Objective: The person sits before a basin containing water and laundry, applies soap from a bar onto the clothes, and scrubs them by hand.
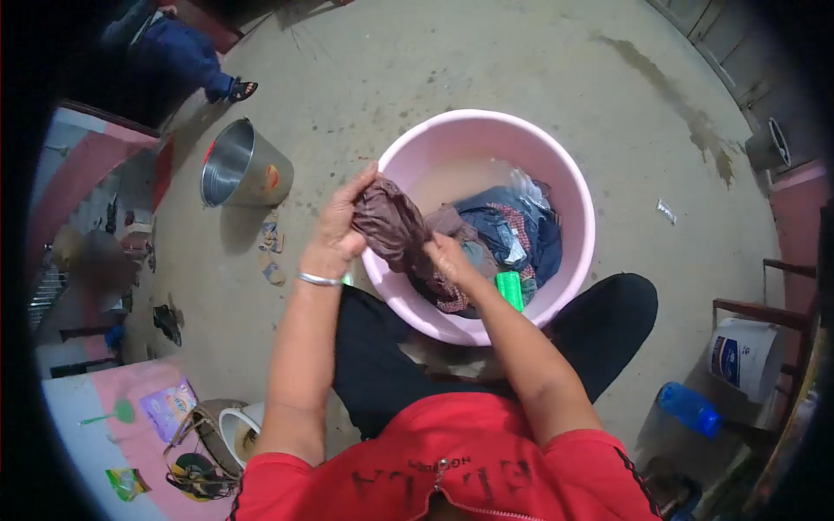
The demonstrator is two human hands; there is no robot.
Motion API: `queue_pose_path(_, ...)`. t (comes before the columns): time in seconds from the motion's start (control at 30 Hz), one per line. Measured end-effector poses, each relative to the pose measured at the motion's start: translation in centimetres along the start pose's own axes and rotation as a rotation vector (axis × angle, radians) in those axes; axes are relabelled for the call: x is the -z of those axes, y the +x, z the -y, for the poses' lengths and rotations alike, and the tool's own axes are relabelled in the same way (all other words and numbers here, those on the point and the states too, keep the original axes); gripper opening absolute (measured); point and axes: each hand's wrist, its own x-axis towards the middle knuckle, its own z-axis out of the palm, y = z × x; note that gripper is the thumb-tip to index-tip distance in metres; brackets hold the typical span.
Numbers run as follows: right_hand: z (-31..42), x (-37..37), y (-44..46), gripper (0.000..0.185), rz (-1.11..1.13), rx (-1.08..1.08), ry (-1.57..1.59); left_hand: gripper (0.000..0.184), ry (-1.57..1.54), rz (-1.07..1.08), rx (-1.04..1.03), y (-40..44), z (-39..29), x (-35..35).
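Note:
A wet brown cloth (388, 222) is bunched between my two hands over the left rim of a large pink tub (575, 174). My left hand (344, 217), with a silver bangle at its wrist, grips the cloth's upper left side. Lower on the cloth's right side, my right hand (447, 259) is closed on it, inside the tub. Murky water (456, 184) shows in the tub's upper part. Dark blue clothes (495, 221) and a checked cloth (452, 300) lie in it. A bright green object (510, 291) rests by the clothes, near my right forearm.
A metal bucket (248, 165) stands left of the tub. Upper left, a person's sandalled foot (243, 89) shows; another person (100, 269), blurred, is at the far left. At the right are a blue bottle (689, 408), a white bucket (745, 356) and wooden furniture (764, 314).

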Motion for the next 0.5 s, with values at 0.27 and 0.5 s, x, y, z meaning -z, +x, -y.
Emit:
queue_pose_path(0.27,10.4,12.2,1.6,0.023,-0.019,-0.086,0.237,0.023,1.633,0.11,0.091,-2.5,-3.2,2.6)
queue_pose_path(0.5,1.2,13.6,4.0,0.02,-0.314,-0.119,0.527,0.008,-0.152,-0.074,-0.002,7.5,7.8,2.1)
